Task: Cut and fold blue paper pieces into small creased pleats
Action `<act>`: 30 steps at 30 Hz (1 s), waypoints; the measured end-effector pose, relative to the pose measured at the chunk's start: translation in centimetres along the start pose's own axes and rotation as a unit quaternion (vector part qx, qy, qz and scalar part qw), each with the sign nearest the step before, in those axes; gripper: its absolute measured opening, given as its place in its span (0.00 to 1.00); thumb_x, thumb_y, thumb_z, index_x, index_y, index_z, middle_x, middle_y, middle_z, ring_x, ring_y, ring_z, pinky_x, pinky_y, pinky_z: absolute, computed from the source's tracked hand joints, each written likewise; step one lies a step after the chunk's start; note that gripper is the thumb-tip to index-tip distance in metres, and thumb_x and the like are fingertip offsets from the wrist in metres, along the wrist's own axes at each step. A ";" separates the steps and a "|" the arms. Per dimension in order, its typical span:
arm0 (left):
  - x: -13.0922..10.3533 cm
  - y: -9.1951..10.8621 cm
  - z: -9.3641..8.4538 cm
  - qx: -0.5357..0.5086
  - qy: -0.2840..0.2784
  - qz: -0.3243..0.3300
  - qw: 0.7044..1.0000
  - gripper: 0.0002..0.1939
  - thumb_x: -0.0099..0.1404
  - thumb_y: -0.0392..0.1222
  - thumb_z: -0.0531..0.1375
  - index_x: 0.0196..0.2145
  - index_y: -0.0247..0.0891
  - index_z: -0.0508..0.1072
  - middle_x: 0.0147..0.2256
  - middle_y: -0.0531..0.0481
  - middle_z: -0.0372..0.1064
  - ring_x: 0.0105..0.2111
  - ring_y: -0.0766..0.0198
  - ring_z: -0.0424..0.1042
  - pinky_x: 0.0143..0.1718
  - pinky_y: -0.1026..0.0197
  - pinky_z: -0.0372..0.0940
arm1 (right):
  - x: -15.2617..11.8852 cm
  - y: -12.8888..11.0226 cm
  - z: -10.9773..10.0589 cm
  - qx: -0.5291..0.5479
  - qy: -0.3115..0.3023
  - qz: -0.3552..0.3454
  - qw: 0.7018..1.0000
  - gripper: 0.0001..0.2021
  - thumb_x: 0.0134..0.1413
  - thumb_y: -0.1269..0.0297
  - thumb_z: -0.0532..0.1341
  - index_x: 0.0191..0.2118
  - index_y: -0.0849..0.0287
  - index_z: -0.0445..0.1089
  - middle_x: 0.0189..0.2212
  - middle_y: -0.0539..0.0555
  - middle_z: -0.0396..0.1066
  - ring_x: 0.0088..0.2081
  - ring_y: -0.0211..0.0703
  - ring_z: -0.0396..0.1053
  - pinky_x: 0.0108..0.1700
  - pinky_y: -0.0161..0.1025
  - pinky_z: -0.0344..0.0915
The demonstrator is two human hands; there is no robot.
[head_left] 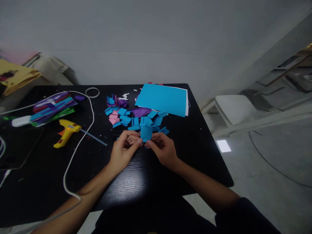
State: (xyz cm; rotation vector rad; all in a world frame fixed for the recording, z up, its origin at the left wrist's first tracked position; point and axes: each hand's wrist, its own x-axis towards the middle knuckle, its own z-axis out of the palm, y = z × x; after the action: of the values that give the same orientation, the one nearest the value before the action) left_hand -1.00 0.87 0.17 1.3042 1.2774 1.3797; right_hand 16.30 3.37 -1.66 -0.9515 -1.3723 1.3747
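A small blue paper piece (146, 134) is held upright between my two hands, near the middle of the black table (195, 162). My left hand (125, 148) pinches its lower left edge with the thumb and fingers. On the other side, my right hand (163, 148) grips the lower right edge the same way. Just beyond my hands lie several folded blue pieces (125, 120), with pink pieces (113, 117) at their left and purple paper (141, 112) behind. A large blue sheet (163, 99) rests on white paper at the back.
A yellow glue gun (67, 131) with a long glue stick lies at the left. A white cable (73, 156) curves across the table and over my left forearm. Bundled coloured paper (53, 107) sits at the back left, a white stool (231, 107) on the right.
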 end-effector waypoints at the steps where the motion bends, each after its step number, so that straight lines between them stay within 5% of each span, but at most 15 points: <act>1: 0.0 0.0 0.0 -0.007 -0.004 -0.005 1.000 0.13 0.64 0.45 0.68 0.43 0.38 0.71 0.29 0.52 0.77 0.30 0.63 0.78 0.34 0.62 0.72 | 0.0 0.1 0.0 0.004 0.001 0.000 1.000 0.12 0.58 0.58 0.68 0.43 0.56 0.69 0.32 0.53 0.79 0.34 0.45 0.81 0.41 0.42 0.79; 8: 0.1 -0.6 -0.2 -0.071 -0.069 -0.062 0.993 0.30 0.62 0.40 0.69 0.58 0.41 0.60 0.29 0.56 0.75 0.28 0.65 0.77 0.33 0.63 0.70 | 0.1 0.3 -0.4 -0.036 0.012 -0.029 0.999 0.07 0.59 0.65 0.65 0.44 0.55 0.73 0.37 0.53 0.79 0.38 0.45 0.80 0.43 0.41 0.76; 11: 0.3 -0.7 -0.3 -0.060 -0.054 -0.043 0.996 0.34 0.61 0.40 0.70 0.60 0.43 0.60 0.36 0.52 0.77 0.34 0.64 0.78 0.37 0.62 0.71 | 0.3 -0.1 -0.7 -0.091 0.005 -0.070 0.993 0.07 0.61 0.68 0.62 0.43 0.54 0.77 0.41 0.55 0.79 0.43 0.46 0.78 0.47 0.43 0.74; 18: 0.5 -0.5 -0.7 0.029 -0.077 -0.040 0.996 0.12 0.62 0.44 0.70 0.42 0.38 0.78 0.35 0.48 0.78 0.35 0.61 0.77 0.40 0.60 0.72 | 0.2 0.1 -0.5 -0.080 -0.008 -0.084 0.993 0.11 0.61 0.68 0.64 0.48 0.53 0.76 0.42 0.54 0.77 0.42 0.44 0.77 0.46 0.40 0.75; 25: 0.5 -0.4 -0.7 0.085 -0.093 -0.052 0.991 0.07 0.62 0.44 0.68 0.35 0.38 0.78 0.27 0.55 0.73 0.28 0.66 0.72 0.32 0.65 0.67 | 0.4 0.6 -0.2 -0.010 0.022 -0.043 0.999 0.15 0.53 0.65 0.71 0.47 0.55 0.73 0.40 0.53 0.77 0.43 0.43 0.78 0.47 0.39 0.76; 30: 0.5 -0.2 -0.7 0.063 -0.063 -0.052 0.995 0.07 0.60 0.42 0.69 0.32 0.38 0.76 0.25 0.57 0.68 0.26 0.68 0.67 0.30 0.66 0.64 | 0.5 0.3 -0.4 -0.036 0.005 -0.016 0.999 0.10 0.55 0.63 0.70 0.42 0.56 0.75 0.38 0.53 0.78 0.40 0.43 0.78 0.44 0.40 0.76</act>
State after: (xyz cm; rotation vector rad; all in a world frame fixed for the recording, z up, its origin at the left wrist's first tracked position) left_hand -1.73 1.34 0.09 1.3664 1.3456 1.1419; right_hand 16.49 3.99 -1.97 -0.9776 -1.4326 1.3017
